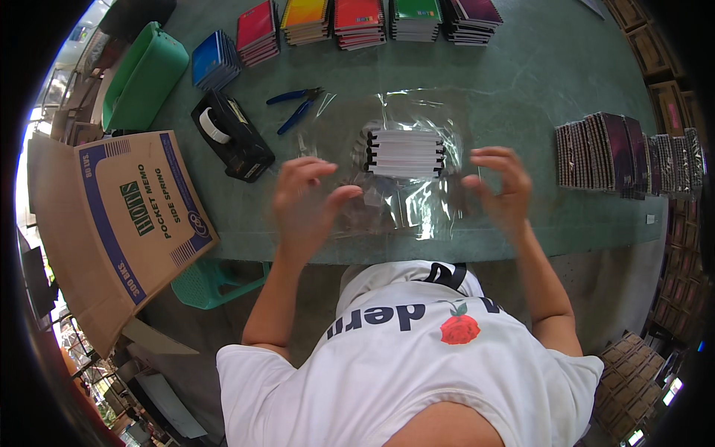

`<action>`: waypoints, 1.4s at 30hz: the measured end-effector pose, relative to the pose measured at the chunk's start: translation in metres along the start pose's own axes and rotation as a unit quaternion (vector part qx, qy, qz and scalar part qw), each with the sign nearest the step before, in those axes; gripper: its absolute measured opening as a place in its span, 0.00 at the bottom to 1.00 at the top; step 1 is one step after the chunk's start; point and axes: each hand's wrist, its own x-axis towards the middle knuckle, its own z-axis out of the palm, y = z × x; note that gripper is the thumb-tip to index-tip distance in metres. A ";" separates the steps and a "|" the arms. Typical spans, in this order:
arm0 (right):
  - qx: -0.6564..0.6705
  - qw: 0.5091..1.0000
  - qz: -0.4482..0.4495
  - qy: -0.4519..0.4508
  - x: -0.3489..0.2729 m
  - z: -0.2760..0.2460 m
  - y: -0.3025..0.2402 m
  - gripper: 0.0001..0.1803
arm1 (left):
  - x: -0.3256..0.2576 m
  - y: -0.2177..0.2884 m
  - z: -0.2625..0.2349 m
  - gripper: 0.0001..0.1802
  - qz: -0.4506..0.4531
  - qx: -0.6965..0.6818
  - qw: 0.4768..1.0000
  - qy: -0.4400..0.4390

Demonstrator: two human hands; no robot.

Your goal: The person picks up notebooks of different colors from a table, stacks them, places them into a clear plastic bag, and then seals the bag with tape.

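Transparent film [421, 212] surrounds the spiral-bound notebooks [406, 153]; your left hand [304, 200] and right hand [508, 190], fingers [494, 153] apart, could skew them by tugging unevenly.

Left head-worn fisheye: faces steeply down onto torso [402, 372] and tabletop [529, 86], near.

green lettering [137, 211] on brown carton [112, 238], upside-down black letters [376, 319] on white shirt [417, 372], small print on notebook covers [357, 12]

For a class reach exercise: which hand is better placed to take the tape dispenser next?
Probably the left hand: it is nearer the tape dispenser, while the right hand is beyond the notebook stack.
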 end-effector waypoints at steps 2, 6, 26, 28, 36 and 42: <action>0.007 0.999 -0.043 0.026 -0.006 0.032 -0.004 0.21 | -0.011 -0.014 0.012 0.24 -0.021 0.014 0.999 -0.027; -0.159 0.972 -0.170 0.019 0.004 0.056 -0.009 0.23 | -0.008 -0.005 0.044 0.26 0.079 0.060 0.994 -0.036; -0.216 0.954 -0.203 -0.049 0.019 0.048 -0.012 0.19 | 0.015 -0.018 0.028 0.22 0.190 0.116 0.963 -0.151; -0.197 0.959 -0.184 -0.086 0.026 0.046 -0.018 0.18 | 0.024 -0.010 0.031 0.19 0.210 0.083 0.961 -0.161; -0.097 0.994 -0.050 -0.009 0.052 0.045 -0.029 0.24 | 0.067 0.002 0.036 0.14 0.066 -0.004 0.988 -0.141; 0.018 0.969 0.097 -0.226 0.094 0.039 -0.016 0.16 | 0.101 -0.017 0.032 0.19 0.032 -0.037 0.933 -0.357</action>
